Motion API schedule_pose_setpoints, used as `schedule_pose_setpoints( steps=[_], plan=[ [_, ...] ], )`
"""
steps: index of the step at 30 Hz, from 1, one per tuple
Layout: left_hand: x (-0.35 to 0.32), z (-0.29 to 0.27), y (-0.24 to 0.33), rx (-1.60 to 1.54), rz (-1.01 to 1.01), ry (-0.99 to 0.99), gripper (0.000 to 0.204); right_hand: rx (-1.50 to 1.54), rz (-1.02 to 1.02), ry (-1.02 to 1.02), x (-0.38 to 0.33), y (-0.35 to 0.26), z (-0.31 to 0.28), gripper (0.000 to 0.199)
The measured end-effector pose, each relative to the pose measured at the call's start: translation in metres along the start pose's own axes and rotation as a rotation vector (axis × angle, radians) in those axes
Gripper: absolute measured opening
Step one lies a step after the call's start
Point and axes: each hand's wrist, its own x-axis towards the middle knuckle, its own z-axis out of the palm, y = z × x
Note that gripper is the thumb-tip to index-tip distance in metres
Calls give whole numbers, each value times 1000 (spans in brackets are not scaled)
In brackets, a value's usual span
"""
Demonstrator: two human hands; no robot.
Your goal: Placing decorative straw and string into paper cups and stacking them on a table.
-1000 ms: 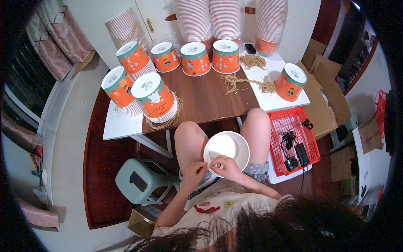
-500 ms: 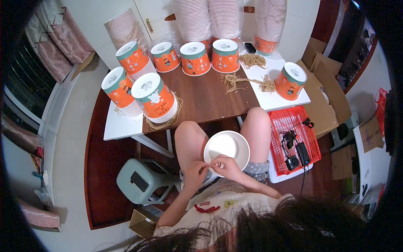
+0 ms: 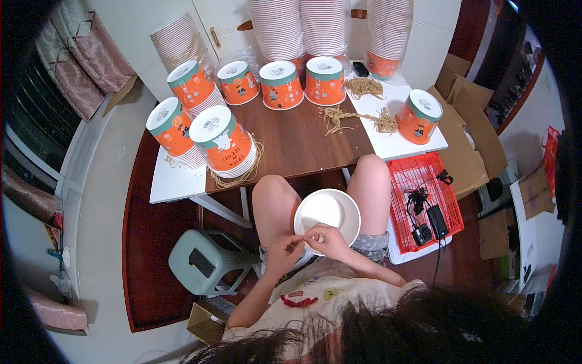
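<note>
A paper bucket [image 3: 330, 209] with a white inside sits between my thighs, its mouth facing up toward me. At its near left rim my left hand [image 3: 285, 252] and my right hand [image 3: 328, 241] meet, fingertips close together. Both are closed in a pinch. Whatever lies between the fingertips is too small to make out. Part of the right hand overlaps the bucket's near rim, and the outer wall of the bucket is mostly hidden.
Upside-down orange buckets with green bands [image 3: 282, 85] stand on the brown and white table [image 3: 291, 142]. Tan cord bundles [image 3: 365, 88] lie at its right. Bagged bucket stacks [image 3: 276, 30] rise behind. A red basket [image 3: 403, 200] is right, a grey-green stool [image 3: 188, 261] left.
The fingers of my left hand have shifted slightly at the bucket's rim. My right hand and the bucket have hardly moved.
</note>
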Motion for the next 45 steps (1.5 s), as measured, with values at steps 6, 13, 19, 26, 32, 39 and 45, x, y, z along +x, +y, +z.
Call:
schedule_pose_setpoints(
  steps=[6, 13, 19, 26, 32, 39, 45],
  plan=[
    [-1, 3, -9, -7, -68, 2, 13, 49, 6, -24, 0, 0, 0, 7],
    [1, 0, -10, 56, -52, 1, 10, -29, -26, -9, 0, -3, -1, 8],
    [2, -2, -15, 9, -28, -66, 12, -83, -64, 2, 0, -4, -1, 9],
    [6, -8, -6, -354, -455, -221, 14, -118, -129, 76, -3, -12, -3, 11],
    [6, -12, -13, -560, -742, -280, 14, -356, -483, 164, -4, -15, -6, 15],
    [7, -13, -15, -605, -705, -319, 18, -407, -536, 159, -2, -14, -5, 17],
    [7, -13, -17, -619, -701, -308, 20, -480, -552, 148, -3, -15, -5, 18]
  ],
)
